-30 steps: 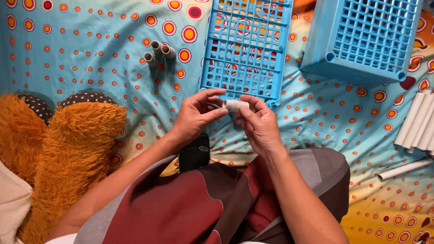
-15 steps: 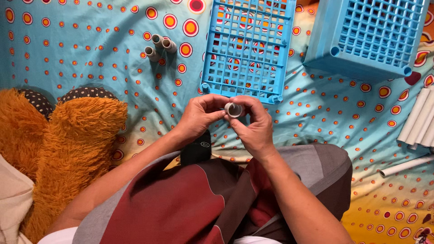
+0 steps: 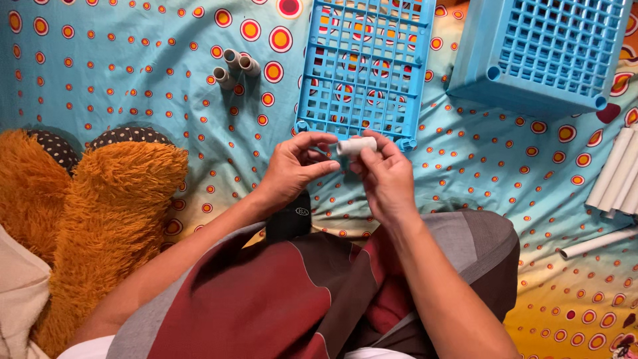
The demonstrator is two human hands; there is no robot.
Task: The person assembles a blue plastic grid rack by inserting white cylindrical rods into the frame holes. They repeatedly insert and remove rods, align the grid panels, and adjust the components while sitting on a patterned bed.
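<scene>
A short grey plastic tube connector [image 3: 357, 145] lies sideways between my fingertips, just below the near edge of a flat blue grid panel [image 3: 364, 66]. My right hand [image 3: 385, 178] pinches the connector from below and from the right. My left hand [image 3: 294, 167] has its fingers curled beside the connector's left end, thumb and forefinger close to it; whether they touch it I cannot tell. Both hands hover over my lap above the spotted blue sheet [image 3: 133, 80].
Three more short grey connectors [image 3: 234, 66] stand on the sheet at upper left. A blue grid crate assembly [image 3: 541, 50] sits at upper right. White tubes [image 3: 618, 176] lie at the right edge. An orange furry cushion [image 3: 100, 219] fills the left. A black object [image 3: 289, 219] rests by my knee.
The connector was turned end-on toward me half a second ago; now it lies sideways again. My left fingers have loosened from it and my hands sit slightly higher.
</scene>
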